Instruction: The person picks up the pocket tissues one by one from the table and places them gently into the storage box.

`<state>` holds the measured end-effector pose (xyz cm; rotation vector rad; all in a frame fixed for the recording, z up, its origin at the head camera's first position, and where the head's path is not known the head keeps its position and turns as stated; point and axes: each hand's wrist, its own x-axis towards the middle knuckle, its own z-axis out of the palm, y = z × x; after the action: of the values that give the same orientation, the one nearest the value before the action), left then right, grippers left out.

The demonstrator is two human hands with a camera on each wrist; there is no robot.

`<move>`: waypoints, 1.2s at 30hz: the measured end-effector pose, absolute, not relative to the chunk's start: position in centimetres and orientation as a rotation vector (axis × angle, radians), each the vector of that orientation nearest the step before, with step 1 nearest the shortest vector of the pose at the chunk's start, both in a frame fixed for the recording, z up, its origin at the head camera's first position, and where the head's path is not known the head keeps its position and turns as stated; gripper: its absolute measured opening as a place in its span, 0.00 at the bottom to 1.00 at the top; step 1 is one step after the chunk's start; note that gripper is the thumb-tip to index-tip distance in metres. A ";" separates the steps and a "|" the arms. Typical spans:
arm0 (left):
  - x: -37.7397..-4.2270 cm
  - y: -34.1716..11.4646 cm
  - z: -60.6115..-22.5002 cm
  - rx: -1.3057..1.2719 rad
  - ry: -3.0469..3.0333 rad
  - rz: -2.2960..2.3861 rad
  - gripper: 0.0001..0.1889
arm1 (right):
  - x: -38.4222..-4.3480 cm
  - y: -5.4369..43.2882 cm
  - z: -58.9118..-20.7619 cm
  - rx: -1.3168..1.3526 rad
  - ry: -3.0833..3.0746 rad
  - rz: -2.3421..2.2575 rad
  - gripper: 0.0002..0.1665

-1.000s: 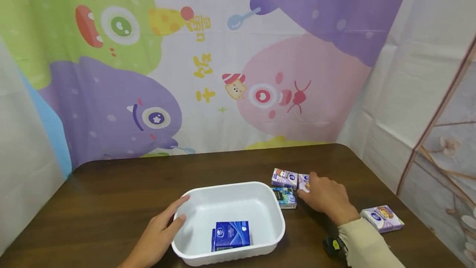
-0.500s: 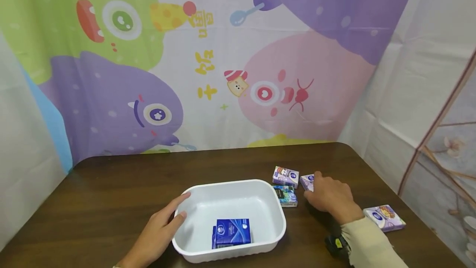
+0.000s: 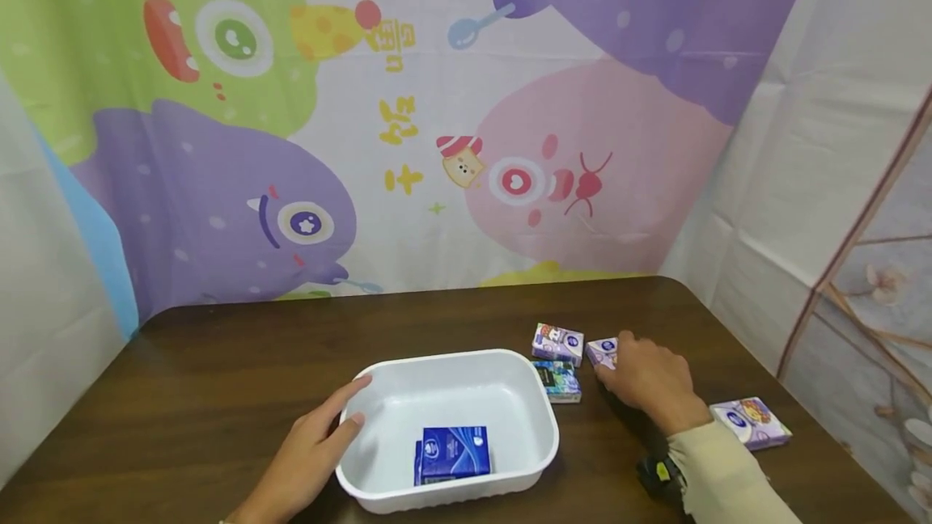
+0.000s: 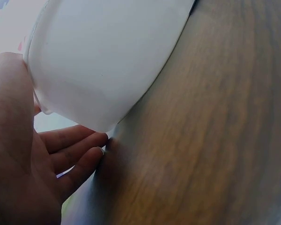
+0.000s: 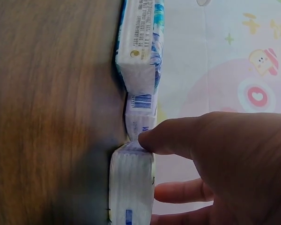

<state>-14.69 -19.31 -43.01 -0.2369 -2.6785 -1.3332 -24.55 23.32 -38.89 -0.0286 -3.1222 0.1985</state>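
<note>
A white plastic tub (image 3: 451,370) stands on the brown table, with two blue tissue packs, one the upper pack (image 3: 457,451), stacked inside. My left hand (image 3: 309,447) grips its left rim; in the left wrist view the thumb side goes over the rim while the other fingers (image 4: 77,157) lie by the outer wall. To the right, my right hand (image 3: 648,374) holds the right end of a purple-and-white tissue pack (image 3: 602,352). The right wrist view shows the thumb at that pack's corner (image 5: 133,180) and the fingers along its top face.
Left of the held pack lie another purple tissue pack (image 3: 558,344) and a blue-green one (image 3: 559,381), close to the tub's right rim. A further purple pack (image 3: 751,422) rests near the table's right edge. A cartoon-print curtain (image 3: 408,249) hangs behind the table.
My right hand has shifted slightly right with the purple tissue pack, which now sits apart and turned from its neighbour. The left hand keeps its place on the tub.
</note>
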 end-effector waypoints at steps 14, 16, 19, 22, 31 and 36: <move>-14.5 -19.3 -43.0 -0.233 -2.673 -1.345 0.22 | -24.6 23.3 -38.9 -0.028 -3.123 0.208 0.37; -14.6 -19.3 -43.1 -0.241 -2.667 -1.344 0.22 | -24.5 23.4 -39.0 -0.021 -3.117 0.211 0.37; -14.6 -19.3 -43.1 -0.243 -2.666 -1.347 0.22 | -24.5 23.5 -39.0 -0.019 -3.120 0.206 0.37; -14.6 -19.3 -43.2 -0.236 -2.671 -1.349 0.22 | -24.5 23.5 -38.9 -0.029 -3.132 0.203 0.37; -14.7 -19.3 -43.2 -0.220 -2.679 -1.368 0.22 | -24.6 23.3 -38.7 -0.024 -3.123 0.196 0.37; -14.6 -19.3 -43.2 -0.242 -2.657 -1.328 0.22 | -24.4 23.1 -38.3 -0.003 -3.099 0.199 0.36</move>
<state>-14.63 -19.33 -43.18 -0.2423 -2.6570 -1.3278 -24.44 23.10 -38.34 -0.0028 -3.0994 0.1987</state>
